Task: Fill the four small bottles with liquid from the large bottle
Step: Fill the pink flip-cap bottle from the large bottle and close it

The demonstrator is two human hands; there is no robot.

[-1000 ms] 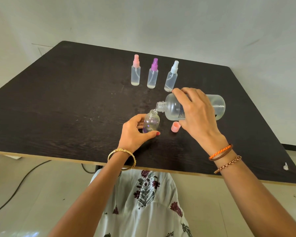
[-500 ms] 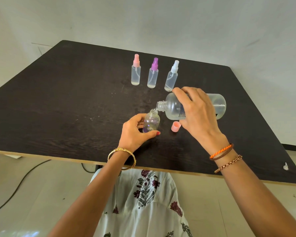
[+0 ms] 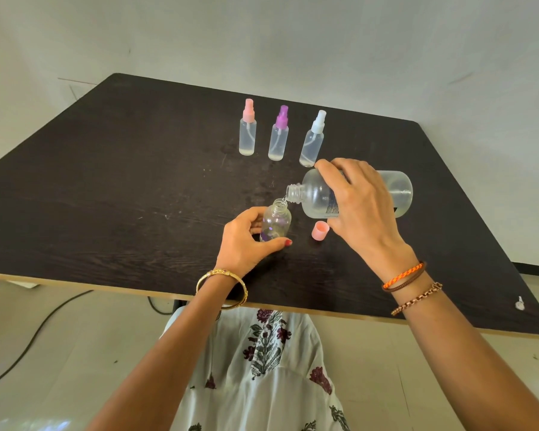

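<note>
Setting: a dark wood-grain tabletop (image 3: 106, 188) against a plain pale wall; pale floor below the near edge.
Right hand: the right hand (image 3: 360, 209) is closed round the body of the large bottle (image 3: 316, 194), which lies almost level, uncapped neck pointing left.
Left hand: the left hand (image 3: 246, 241) is wrapped round the lower part of the open small bottle (image 3: 277, 220), steadying it upright on the tabletop.
Pour: the large bottle's mouth sits just above and beside the small bottle's mouth; a thin thread of liquid seems to pass between them, though it is too fine to be sure.
Change: against the earlier views, both hands and both bottles keep nearly the same pose; no clear rise of level in the small bottle can be read.
Meaning: the pour appears slow and ongoing, with this bottle only partly filled.
Waiting bottles: the pink-topped bottle (image 3: 248, 129), purple-topped bottle (image 3: 279, 133) and white-topped bottle (image 3: 313, 140) stand capped in a row at the far side, each showing only a little liquid at the bottom.
Loose cap: a pink cap (image 3: 320, 231) rests on the tabletop just right of the small bottle.
Risk: the narrow neck leaves little margin; a slight drift would likely spill.
</note>
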